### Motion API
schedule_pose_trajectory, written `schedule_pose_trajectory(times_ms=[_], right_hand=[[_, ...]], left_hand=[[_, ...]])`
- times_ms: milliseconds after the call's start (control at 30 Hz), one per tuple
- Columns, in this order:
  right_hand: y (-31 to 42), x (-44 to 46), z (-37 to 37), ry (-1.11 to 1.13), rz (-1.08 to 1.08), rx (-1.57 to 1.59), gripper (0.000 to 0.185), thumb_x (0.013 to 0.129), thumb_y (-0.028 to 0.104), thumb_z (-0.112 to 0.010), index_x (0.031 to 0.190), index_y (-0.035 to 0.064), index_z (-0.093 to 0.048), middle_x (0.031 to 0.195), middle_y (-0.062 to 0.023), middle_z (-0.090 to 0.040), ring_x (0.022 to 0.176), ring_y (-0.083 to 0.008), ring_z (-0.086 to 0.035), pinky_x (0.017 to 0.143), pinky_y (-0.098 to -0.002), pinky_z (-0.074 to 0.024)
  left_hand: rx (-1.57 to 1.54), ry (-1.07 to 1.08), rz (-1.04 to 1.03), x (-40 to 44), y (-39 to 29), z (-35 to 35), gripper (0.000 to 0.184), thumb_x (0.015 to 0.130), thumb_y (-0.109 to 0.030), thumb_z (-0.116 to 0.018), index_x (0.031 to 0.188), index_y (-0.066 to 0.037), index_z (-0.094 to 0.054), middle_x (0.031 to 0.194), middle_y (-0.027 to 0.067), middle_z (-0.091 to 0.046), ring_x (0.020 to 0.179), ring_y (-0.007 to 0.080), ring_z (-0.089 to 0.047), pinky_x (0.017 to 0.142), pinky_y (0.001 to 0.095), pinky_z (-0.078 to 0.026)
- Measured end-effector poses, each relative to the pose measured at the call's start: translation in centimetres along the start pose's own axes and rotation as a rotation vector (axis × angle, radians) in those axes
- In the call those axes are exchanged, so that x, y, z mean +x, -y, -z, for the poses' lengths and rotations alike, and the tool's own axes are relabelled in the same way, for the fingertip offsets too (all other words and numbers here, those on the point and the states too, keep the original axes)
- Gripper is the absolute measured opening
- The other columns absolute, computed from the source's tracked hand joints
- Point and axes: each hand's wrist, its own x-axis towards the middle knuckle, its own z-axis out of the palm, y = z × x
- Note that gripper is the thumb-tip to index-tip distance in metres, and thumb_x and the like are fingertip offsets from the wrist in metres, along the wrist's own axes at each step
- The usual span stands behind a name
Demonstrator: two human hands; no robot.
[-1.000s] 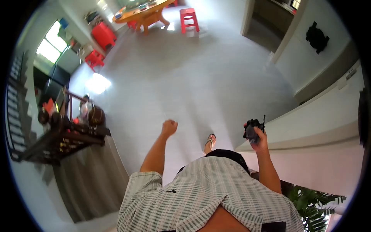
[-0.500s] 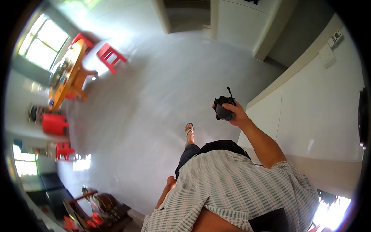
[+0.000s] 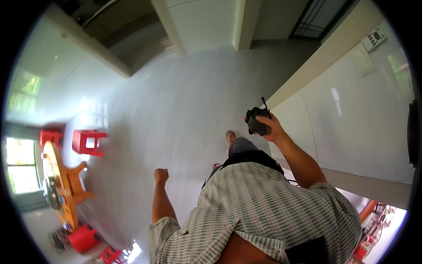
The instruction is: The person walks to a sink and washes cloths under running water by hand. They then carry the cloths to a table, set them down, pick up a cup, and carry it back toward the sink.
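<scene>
My right hand (image 3: 273,127) is wrapped round a dark grey and black bundle (image 3: 258,121), held out at waist height near the white wall. A thin black piece sticks up from the bundle's top. What kind of thing it is, I cannot make out. Out to the left, above the floor, swings my left hand (image 3: 161,175), its fingers curled into a loose fist with nothing visible in it.
A white tiled wall (image 3: 351,123) runs close along my right, with a switch panel (image 3: 374,38) on it. Doorway posts (image 3: 244,26) stand ahead. At the left are a wooden table (image 3: 66,185), a red stool (image 3: 88,141) and other red seats. Grey floor (image 3: 176,105) lies between.
My view has turned left and moved forward, so the table and stools sit lower. My left hand has swung out from beside my body. The right still grips the bundle.
</scene>
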Motion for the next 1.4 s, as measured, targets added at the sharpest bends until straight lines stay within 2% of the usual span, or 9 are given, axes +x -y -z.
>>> schedule_pose_trajectory(times_ms=[100, 200, 667, 900, 1067, 1133, 1200, 1267, 1400], right_hand=[[-0.8, 1.0, 0.5, -0.077, 0.02, 0.038, 0.036, 0.09, 0.015, -0.066, 0.119, -0.0041, -0.059, 0.11, -0.0183, -0.068, 0.084, -0.0208, -0.068, 0.062, -0.0314, -0.0568], [-1.8, 1.9, 1.9, -0.109, 0.085, 0.053, 0.035, 0.09, 0.015, -0.066, 0.119, -0.004, -0.059, 0.109, -0.0176, -0.069, 0.082, -0.0205, -0.068, 0.061, -0.0306, -0.0562], [-3.5, 2.5, -1.9, -0.319, 0.415, 0.202, 0.035, 0.088, 0.016, -0.068, 0.118, -0.0026, -0.061, 0.108, -0.0171, -0.068, 0.084, -0.0201, -0.067, 0.059, -0.0304, -0.0552], [-3.7, 5.8, -5.3, -0.654, 0.621, 0.303, 0.038, 0.089, 0.019, -0.067, 0.12, -0.002, -0.058, 0.111, -0.0206, -0.067, 0.079, -0.0226, -0.069, 0.057, -0.0306, -0.0546], [-2.2, 7.1, -6.8, -0.866, 0.891, 0.315, 0.041, 0.089, 0.023, -0.067, 0.121, -0.0006, -0.058, 0.111, -0.0198, -0.067, 0.08, -0.0222, -0.069, 0.057, -0.0305, -0.054], [-2.4, 7.9, -6.7, -0.969, 1.012, 0.327, 0.041, 0.089, 0.024, -0.067, 0.121, -0.0007, -0.058, 0.111, -0.0199, -0.067, 0.08, -0.0227, -0.069, 0.058, -0.0312, -0.0538], [2.5, 6.4, -5.6, -1.045, 1.015, 0.342, 0.042, 0.089, 0.022, -0.066, 0.123, -0.0009, -0.057, 0.112, -0.0207, -0.067, 0.08, -0.0243, -0.069, 0.06, -0.032, -0.0537], [3.9, 5.3, -4.2, -1.128, 1.049, 0.348, 0.042, 0.089, 0.021, -0.066, 0.124, -0.0009, -0.057, 0.112, -0.021, -0.067, 0.081, -0.025, -0.069, 0.061, -0.0324, -0.054], [4.8, 1.1, 2.4, -1.243, 1.17, 0.326, 0.044, 0.089, 0.026, -0.069, 0.122, -0.002, -0.058, 0.111, -0.0177, -0.069, 0.085, -0.0198, -0.069, 0.062, -0.0305, -0.0552]], left_hand=[[-0.733, 0.061, 0.502, 7.4, -4.9, 8.8, 0.015, 0.087, -0.012, -0.065, 0.084, 0.003, -0.066, 0.077, 0.0108, -0.067, 0.06, 0.0247, -0.066, 0.054, 0.0366, -0.056], [-0.788, 0.175, 0.167, 15.8, -1.8, 1.9, 0.025, 0.087, -0.017, -0.061, 0.086, 0.006, -0.07, 0.067, 0.0126, -0.069, 0.056, 0.0218, -0.067, 0.056, 0.0361, -0.056], [-0.634, 0.707, 0.281, 18.6, -8.3, 8.5, 0.024, 0.09, -0.016, -0.063, 0.093, 0.007, -0.067, 0.082, 0.0139, -0.069, 0.063, 0.0226, -0.069, 0.054, 0.0336, -0.056], [-0.172, 0.853, -0.531, 38.4, -6.1, 11.9, 0.019, 0.091, -0.012, -0.064, 0.077, 0.001, -0.062, 0.068, 0.0117, -0.064, 0.055, 0.0225, -0.067, 0.045, 0.0353, -0.056], [0.867, 0.645, -1.385, 56.1, -21.2, 12.0, 0.02, 0.083, -0.022, -0.067, 0.076, -0.004, -0.067, 0.071, 0.0133, -0.069, 0.067, 0.0309, -0.07, 0.064, 0.0452, -0.057], [0.327, 0.816, -0.721, 63.3, -29.7, 8.5, 0.025, 0.082, -0.027, -0.065, 0.076, -0.003, -0.068, 0.076, 0.0144, -0.071, 0.081, 0.0344, -0.07, 0.076, 0.0462, -0.054], [0.6, 0.548, -1.357, 63.0, -40.4, 11.7, 0.028, 0.083, -0.026, -0.061, 0.072, -0.001, -0.067, 0.078, 0.0161, -0.071, 0.08, 0.0366, -0.069, 0.075, 0.0452, -0.055], [0.354, 0.47, -1.491, 63.3, -51.4, 11.5, 0.029, 0.086, -0.026, -0.059, 0.071, -0.002, -0.067, 0.078, 0.0159, -0.072, 0.071, 0.033, -0.07, 0.073, 0.044, -0.056], [-0.169, 0.804, -0.993, 55.5, -67.1, 12.3, 0.024, 0.089, -0.022, -0.06, 0.076, -0.005, -0.071, 0.075, 0.0113, -0.074, 0.062, 0.0219, -0.07, 0.066, 0.0379, -0.056]])
